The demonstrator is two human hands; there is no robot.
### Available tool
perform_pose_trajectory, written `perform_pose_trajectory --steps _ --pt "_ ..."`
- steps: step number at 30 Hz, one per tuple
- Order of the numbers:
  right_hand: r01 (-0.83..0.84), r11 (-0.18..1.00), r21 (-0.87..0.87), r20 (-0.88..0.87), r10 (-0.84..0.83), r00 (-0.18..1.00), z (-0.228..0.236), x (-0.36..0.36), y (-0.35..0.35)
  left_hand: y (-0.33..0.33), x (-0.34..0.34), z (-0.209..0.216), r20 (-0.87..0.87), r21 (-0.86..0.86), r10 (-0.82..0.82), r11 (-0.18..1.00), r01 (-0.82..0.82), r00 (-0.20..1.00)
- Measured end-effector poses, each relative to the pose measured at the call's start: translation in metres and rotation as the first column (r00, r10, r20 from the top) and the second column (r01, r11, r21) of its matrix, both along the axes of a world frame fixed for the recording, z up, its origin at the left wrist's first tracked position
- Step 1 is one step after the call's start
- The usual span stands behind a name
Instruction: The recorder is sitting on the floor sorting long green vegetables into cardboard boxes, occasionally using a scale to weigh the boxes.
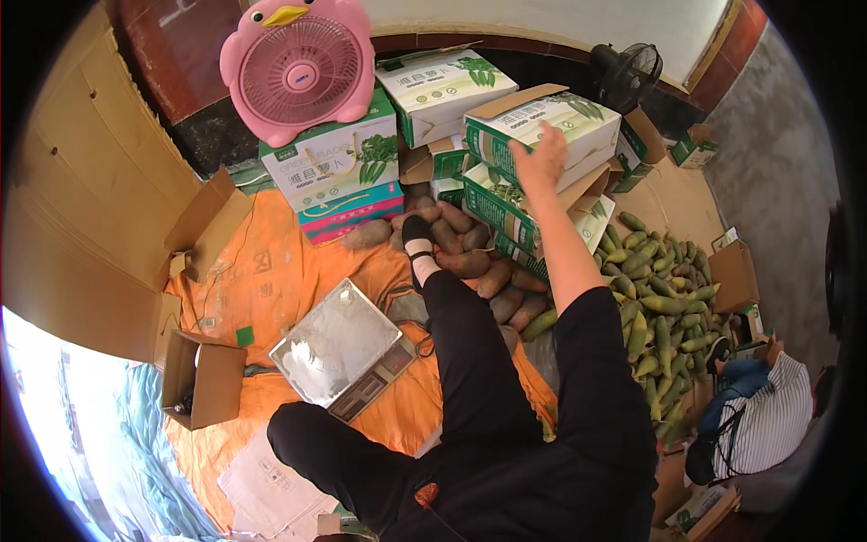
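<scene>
My right hand (540,159) reaches forward, fingers spread, and rests on the top of a green-and-white carton (542,122). That carton lies on a leaning stack of similar cartons (506,212). My arm in a black sleeve stretches up from the lower right. My left hand is out of sight. I sit on an orange tarp (271,271) with my black-trousered leg and black shoe (417,233) stretched toward a heap of reddish-brown roots (474,262).
A weighing scale with a metal pan (336,348) sits by my knee. Long green vegetables (664,307) are piled at right. A pink bird-shaped fan (298,68) tops more cartons (334,167). Small open box (203,379); a person in a striped top (768,420) crouches nearby.
</scene>
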State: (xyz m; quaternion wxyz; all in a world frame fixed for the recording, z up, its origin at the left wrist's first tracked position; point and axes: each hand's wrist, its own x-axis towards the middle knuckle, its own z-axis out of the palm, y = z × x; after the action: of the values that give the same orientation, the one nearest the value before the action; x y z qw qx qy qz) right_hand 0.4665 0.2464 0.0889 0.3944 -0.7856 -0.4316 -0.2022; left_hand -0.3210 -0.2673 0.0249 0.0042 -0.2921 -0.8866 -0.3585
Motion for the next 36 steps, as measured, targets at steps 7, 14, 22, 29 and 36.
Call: perform_pose_trajectory --steps 7,14,22,29,36 --pt "0.285 0.886 0.366 -0.898 0.256 0.358 -0.047 0.063 -0.003 0.169 0.132 0.056 -0.181 0.046 -0.406 0.906 0.42 0.896" --pt "0.234 0.97 0.07 -0.995 0.05 0.089 -0.091 0.115 0.01 0.369 0.31 0.114 -0.093 0.146 -0.811 0.562 0.814 0.577" --pt "0.016 0.976 0.218 -0.966 0.218 -0.135 -0.085 0.107 -0.008 0.526 0.557 0.112 -0.279 0.126 -0.954 -0.146 0.981 -0.106" --pt "-0.179 0.955 0.237 -0.964 0.209 -0.162 -0.096 0.121 -0.021 0.57 0.692 0.091 -0.151 -0.079 -0.976 -0.144 0.986 -0.155" --pt "-0.125 0.949 0.29 -0.911 0.234 -0.34 -0.08 0.111 -0.029 0.564 0.721 0.07 -0.106 -0.027 -0.96 -0.256 0.966 -0.257"
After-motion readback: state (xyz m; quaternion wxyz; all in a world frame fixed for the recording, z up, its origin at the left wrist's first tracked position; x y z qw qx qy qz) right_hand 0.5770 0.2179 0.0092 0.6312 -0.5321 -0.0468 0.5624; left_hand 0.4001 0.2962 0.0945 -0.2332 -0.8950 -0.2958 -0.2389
